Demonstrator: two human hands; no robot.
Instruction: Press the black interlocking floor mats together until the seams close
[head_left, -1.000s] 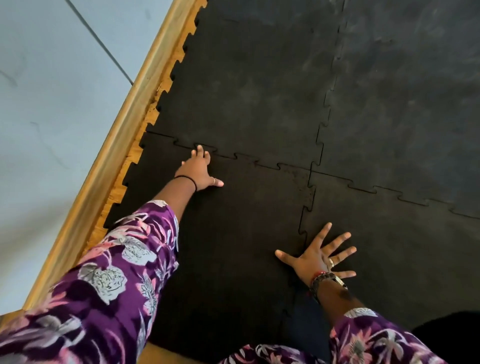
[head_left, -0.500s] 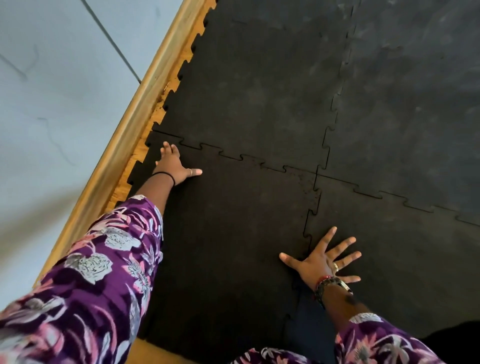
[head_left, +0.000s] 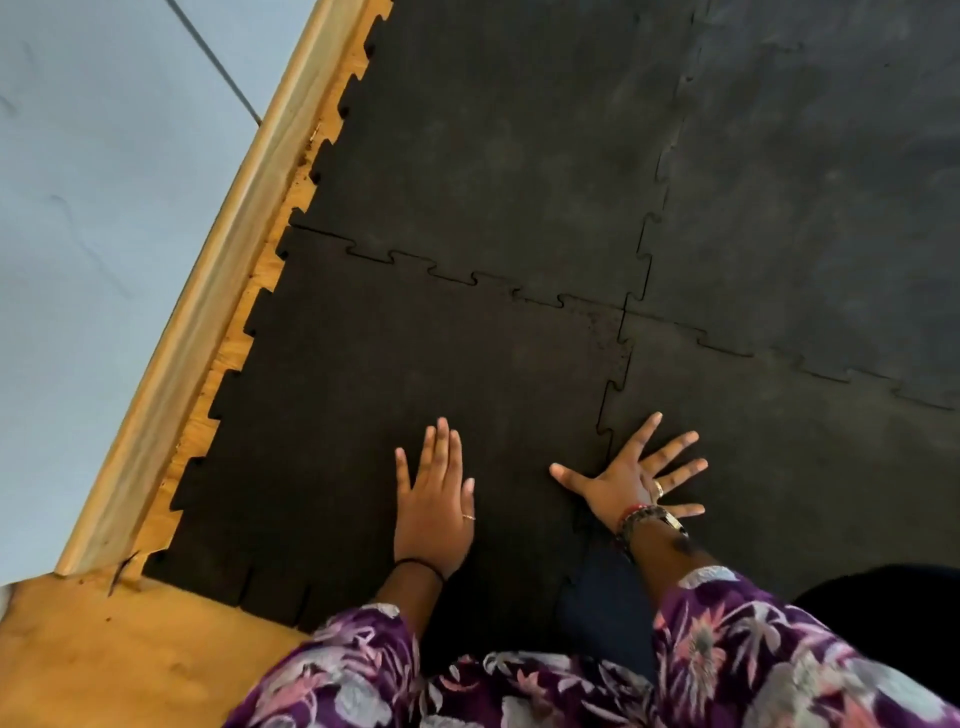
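Black interlocking floor mats cover the floor. The near left mat (head_left: 395, 374) meets the far left mat (head_left: 498, 145) along a toothed seam (head_left: 457, 278). A second toothed seam (head_left: 618, 374) runs toward me between the near left mat and the near right mat (head_left: 810, 457). My left hand (head_left: 434, 504) lies flat, palm down, on the near left mat, fingers together. My right hand (head_left: 631, 480) is spread flat across the lower end of that second seam, thumb on the left mat, fingers on the right mat. Neither hand holds anything.
A wooden skirting board (head_left: 208, 312) runs along the mats' toothed left edge, with a pale blue wall (head_left: 88, 208) behind it. Bare wooden floor (head_left: 130, 649) shows at the near left. A dark object (head_left: 893, 613) sits at the near right, beside my purple floral sleeves.
My left hand has pulled back from the far seam near the skirting board to the middle of the near left mat, beside my right hand. The right hand has stayed on its seam.
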